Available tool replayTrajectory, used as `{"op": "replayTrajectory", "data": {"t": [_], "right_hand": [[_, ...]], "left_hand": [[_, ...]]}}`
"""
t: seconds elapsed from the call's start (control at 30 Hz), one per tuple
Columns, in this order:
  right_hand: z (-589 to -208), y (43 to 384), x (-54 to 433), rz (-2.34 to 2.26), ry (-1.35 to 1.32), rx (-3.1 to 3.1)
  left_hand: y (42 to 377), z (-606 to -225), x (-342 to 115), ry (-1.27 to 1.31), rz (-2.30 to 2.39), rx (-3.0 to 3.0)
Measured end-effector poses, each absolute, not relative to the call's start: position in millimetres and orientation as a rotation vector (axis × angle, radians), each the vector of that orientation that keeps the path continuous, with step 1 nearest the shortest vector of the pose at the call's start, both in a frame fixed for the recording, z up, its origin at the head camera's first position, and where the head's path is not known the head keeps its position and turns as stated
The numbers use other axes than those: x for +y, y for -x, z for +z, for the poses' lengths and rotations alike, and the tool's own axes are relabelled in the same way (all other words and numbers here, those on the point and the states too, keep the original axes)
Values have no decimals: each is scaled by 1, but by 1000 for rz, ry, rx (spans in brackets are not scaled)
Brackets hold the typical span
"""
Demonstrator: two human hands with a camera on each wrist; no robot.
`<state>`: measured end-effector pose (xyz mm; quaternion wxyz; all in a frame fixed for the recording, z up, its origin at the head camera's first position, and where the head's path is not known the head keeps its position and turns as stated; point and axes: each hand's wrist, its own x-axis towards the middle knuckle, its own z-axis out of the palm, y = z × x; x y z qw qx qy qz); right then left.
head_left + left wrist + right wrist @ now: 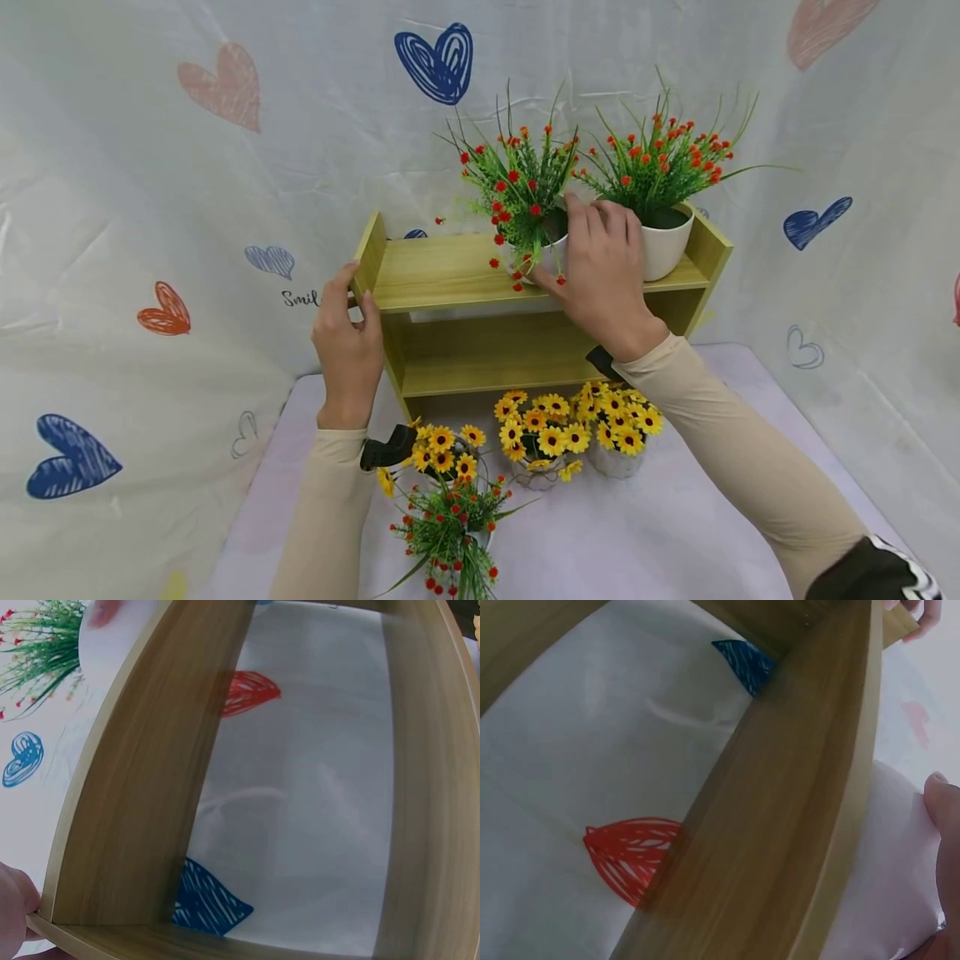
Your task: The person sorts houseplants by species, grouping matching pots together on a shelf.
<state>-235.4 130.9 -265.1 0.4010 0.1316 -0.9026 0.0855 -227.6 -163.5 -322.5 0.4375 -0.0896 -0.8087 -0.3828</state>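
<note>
A two-tier wooden shelf (pixel 450 271) stands at the back of the table. At its left end, my left hand (pixel 348 354) grips the side panel (pixel 370 250) between thumb and fingers. My right hand (pixel 609 271) holds a white pot of red flowers (pixel 528 183) on the top board, right of its middle. In the right wrist view my thumb (pixel 945 832) presses that white pot (pixel 885 862). A second white pot (pixel 667 248) with orange-red flowers sits beside it at the right end of the top board.
Before the shelf on the table stand several pots: yellow flowers (pixel 442 454) at the left, yellow flowers (pixel 543 433) in the middle, more yellow flowers (pixel 621 421) at the right. Nearest me is a red-flowered plant (pixel 453 533). A heart-printed sheet (pixel 135 167) hangs behind.
</note>
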Motion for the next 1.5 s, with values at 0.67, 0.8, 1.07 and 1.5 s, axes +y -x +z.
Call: {"op": "replayTrajectory", "data": {"t": [0.67, 0.8, 1.07, 1.5], "right_hand": [[-285, 218, 141, 415, -391, -2054], [-305, 199, 152, 556, -428, -1926], [-360, 160, 178, 665, -439, -1954], [-452, 109, 216, 787, -209, -2135]], "left_hand": [[227, -327, -163, 203, -952, -2007], [227, -326, -163, 215, -946, -2011], [229, -324, -161, 238, -948, -2009], [228, -323, -163, 225, -901, -2024]]}}
